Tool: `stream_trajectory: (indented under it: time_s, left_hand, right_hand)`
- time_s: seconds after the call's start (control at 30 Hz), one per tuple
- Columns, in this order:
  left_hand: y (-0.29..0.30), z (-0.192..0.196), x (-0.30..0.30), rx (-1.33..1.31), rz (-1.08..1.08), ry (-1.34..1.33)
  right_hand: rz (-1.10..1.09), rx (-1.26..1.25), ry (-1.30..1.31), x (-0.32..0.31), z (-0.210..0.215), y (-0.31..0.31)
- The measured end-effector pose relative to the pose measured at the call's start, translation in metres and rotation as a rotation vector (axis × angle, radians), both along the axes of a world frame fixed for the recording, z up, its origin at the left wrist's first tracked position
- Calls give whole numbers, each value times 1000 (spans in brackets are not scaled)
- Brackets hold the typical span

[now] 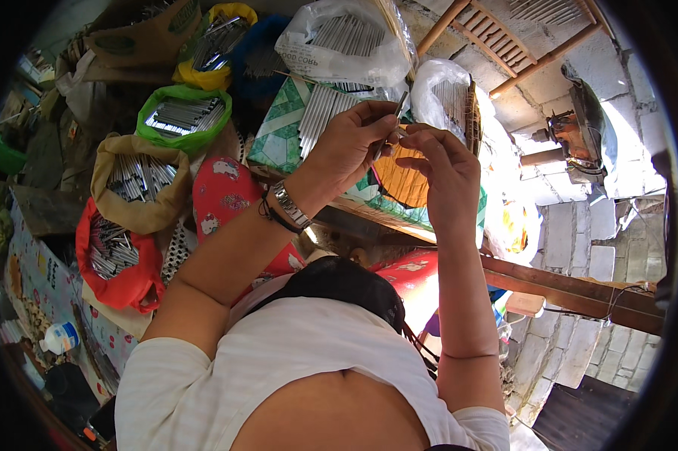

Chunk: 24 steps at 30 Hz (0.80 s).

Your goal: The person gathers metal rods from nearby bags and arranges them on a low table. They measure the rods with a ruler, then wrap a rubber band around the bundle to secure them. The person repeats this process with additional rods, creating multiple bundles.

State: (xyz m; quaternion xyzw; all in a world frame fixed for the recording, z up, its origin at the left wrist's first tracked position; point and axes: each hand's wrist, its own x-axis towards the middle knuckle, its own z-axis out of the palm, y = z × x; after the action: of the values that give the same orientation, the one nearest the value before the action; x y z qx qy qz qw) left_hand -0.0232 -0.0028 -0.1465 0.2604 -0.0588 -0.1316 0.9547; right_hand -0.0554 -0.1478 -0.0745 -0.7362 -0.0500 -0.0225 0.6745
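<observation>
Above the work table, my left hand pinches a thin metal rod between thumb and fingers. The rod stands slanted, its upper end poking out past my fingertips. My right hand meets it from the other side, thumb and forefinger pressed together close to the rod; the small pale bit at their tips is too small to name. Beneath my hands is a table with a green-and-white patterned cover. A row of silver rods lies on it beside my left hand, and an orange round piece lies below my right.
Bags of metal rods stand to the left: a red bag, a tan bag, a green bag and a yellow bag. Clear plastic bags with rods sit behind the table. A wooden beam runs at the right.
</observation>
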Motion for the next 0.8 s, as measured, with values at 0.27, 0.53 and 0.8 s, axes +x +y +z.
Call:
stream_trajectory:
  time_s: [0.27,0.53,0.8]
  left_hand:
    - [-10,-7,-2,-2,-30,7]
    - [-14,-5,-5,-40,-48,-8]
    - [-14,-2,-7,-10,-31,-36]
  right_hand:
    - [-46,-71,-14,-4,0,-4]
    - [-51,-107,-75,-2,-5,-9]
    - [-40,-59,-62,-2,-3,-11]
